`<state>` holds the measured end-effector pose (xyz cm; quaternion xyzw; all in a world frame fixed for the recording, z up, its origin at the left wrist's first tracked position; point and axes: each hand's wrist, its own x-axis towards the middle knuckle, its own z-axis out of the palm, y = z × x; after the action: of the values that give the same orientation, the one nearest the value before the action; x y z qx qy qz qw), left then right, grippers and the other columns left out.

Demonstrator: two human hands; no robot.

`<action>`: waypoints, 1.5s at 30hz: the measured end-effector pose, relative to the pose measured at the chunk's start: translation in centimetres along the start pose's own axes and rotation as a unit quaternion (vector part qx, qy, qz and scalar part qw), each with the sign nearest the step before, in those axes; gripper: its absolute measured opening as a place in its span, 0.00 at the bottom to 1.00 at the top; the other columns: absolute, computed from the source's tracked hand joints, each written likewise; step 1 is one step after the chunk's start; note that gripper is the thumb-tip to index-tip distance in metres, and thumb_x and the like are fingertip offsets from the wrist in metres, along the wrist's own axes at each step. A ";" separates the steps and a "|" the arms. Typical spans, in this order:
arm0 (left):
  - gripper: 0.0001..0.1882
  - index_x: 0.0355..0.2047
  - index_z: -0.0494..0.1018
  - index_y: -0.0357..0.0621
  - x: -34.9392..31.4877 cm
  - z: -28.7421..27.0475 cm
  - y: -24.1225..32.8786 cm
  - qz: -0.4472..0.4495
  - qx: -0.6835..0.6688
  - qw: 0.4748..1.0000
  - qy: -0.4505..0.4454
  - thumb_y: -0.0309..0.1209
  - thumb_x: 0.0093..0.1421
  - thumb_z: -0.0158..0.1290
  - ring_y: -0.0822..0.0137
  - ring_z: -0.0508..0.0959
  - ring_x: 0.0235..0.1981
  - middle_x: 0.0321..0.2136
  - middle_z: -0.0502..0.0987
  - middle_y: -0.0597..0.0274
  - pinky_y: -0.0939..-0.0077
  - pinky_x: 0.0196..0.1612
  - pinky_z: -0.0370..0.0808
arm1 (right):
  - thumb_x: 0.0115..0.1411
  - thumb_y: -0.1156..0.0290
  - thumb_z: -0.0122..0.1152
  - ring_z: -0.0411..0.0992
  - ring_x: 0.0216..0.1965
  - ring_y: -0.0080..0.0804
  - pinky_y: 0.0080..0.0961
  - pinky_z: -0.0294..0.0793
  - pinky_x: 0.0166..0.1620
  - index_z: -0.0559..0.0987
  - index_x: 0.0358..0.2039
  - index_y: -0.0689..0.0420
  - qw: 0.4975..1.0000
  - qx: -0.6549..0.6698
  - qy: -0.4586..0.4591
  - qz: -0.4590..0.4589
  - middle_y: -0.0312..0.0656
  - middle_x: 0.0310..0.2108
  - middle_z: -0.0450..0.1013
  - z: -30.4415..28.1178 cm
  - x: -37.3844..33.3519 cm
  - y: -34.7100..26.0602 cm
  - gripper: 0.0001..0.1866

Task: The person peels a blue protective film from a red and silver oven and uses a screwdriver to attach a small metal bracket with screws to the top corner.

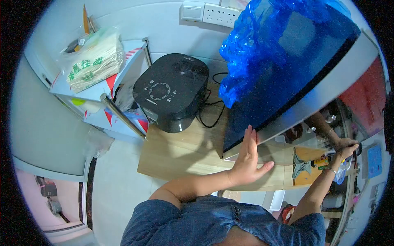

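Note:
A large microwave [262, 123] with a dark top and a glossy, mirror-like front stands at the right. My left hand [246, 164] is open, its straight fingers resting flat against the silver lower left edge of that front, thumb apart. Stretched out to the right, my right hand [347, 151] has its fingers bent around a small black knob [360, 148] at the front's far right end; its grip is partly hidden. The front reflects my right arm. A crumpled blue plastic bag [254, 53] lies over the microwave's top.
A black rice cooker [172, 90] stands left of the microwave on a wooden tabletop [164, 158], its black cord between them. Farther left, a metal-legged shelf [123, 117] holds a bag of pale sticks [96, 67]. A socket strip [219, 15] is on the wall.

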<state>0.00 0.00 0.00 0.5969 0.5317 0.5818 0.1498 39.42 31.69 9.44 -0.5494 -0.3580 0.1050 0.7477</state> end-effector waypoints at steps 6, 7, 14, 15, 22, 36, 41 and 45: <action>0.57 0.59 0.24 0.20 -0.4 -1.0 0.5 0.012 0.064 0.996 -0.060 0.46 0.58 0.54 0.31 0.37 0.65 0.61 0.27 0.21 0.51 0.66 0.43 | 0.65 0.41 0.36 0.69 0.50 0.44 0.33 0.68 0.52 0.65 0.57 0.68 0.999 0.007 -0.034 0.027 0.54 0.55 0.66 0.5 -0.4 0.3 0.39; 0.55 0.60 0.25 0.19 -0.4 -1.1 0.4 0.008 0.061 0.996 -0.068 0.46 0.58 0.53 0.31 0.37 0.65 0.61 0.28 0.21 0.51 0.65 0.44 | 0.65 0.41 0.36 0.69 0.50 0.44 0.33 0.68 0.52 0.65 0.57 0.68 0.999 0.007 -0.030 0.022 0.54 0.55 0.66 0.1 0.9 1.1 0.39; 0.44 0.61 0.40 0.22 0.5 -4.6 -0.5 0.018 0.029 0.988 -0.152 0.41 0.61 0.51 0.34 0.46 0.64 0.62 0.40 0.25 0.53 0.64 0.50 | 0.66 0.49 0.44 0.68 0.52 0.44 0.32 0.65 0.53 0.68 0.54 0.64 0.973 -0.185 -0.042 -0.131 0.51 0.53 0.68 -3.7 1.0 -2.0 0.30; 0.42 0.61 0.41 0.24 0.9 -5.4 -1.0 0.021 0.047 0.980 -0.194 0.41 0.61 0.51 0.35 0.48 0.64 0.62 0.42 0.26 0.54 0.64 0.52 | 0.66 0.53 0.46 0.70 0.48 0.40 0.30 0.66 0.51 0.70 0.51 0.64 0.955 -0.207 -0.016 -0.212 0.48 0.49 0.71 -3.8 -0.6 -3.7 0.26; 0.16 0.45 0.71 0.37 7.0 -13.2 1.2 0.203 0.023 0.978 -0.044 0.25 0.55 0.55 0.50 0.72 0.50 0.48 0.72 0.45 0.62 0.54 0.67 | 0.65 0.69 0.52 0.71 0.43 0.25 0.21 0.68 0.48 0.75 0.45 0.63 0.886 0.089 -0.023 -0.454 0.40 0.42 0.75 -1.2 -20.4 -28.1 0.12; 0.30 0.54 0.64 0.40 25.3 -15.5 13.7 0.514 0.087 0.843 0.135 0.36 0.54 0.59 0.48 0.63 0.59 0.57 0.64 0.47 0.59 0.62 0.58 | 0.66 0.54 0.40 0.76 0.38 0.48 0.37 0.73 0.43 0.81 0.37 0.54 0.797 -0.147 -0.288 -0.510 0.48 0.34 0.78 8.1 -25.7 -38.8 0.22; 0.21 0.50 0.73 0.50 31.2 -15.6 14.3 0.575 0.184 0.796 0.033 0.34 0.56 0.57 0.54 0.69 0.55 0.53 0.72 0.56 0.63 0.59 0.63 | 0.65 0.60 0.36 0.76 0.33 0.47 0.40 0.74 0.34 0.79 0.35 0.48 0.804 -0.220 -0.202 -0.514 0.43 0.31 0.77 7.5 -28.2 -38.5 0.18; 0.10 0.39 0.78 0.44 31.2 -14.9 14.2 0.521 -0.014 0.852 -0.056 0.22 0.58 0.53 0.67 0.80 0.36 0.36 0.81 0.58 0.78 0.41 0.75 | 0.64 0.58 0.36 0.75 0.31 0.47 0.39 0.74 0.33 0.81 0.33 0.47 0.810 -0.192 -0.174 -0.526 0.45 0.29 0.77 7.6 -28.4 -38.6 0.21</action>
<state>-13.77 13.17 32.23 0.8156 0.1255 0.5480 -0.1371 4.82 7.24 33.19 -0.3817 -0.7294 -0.2816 0.4930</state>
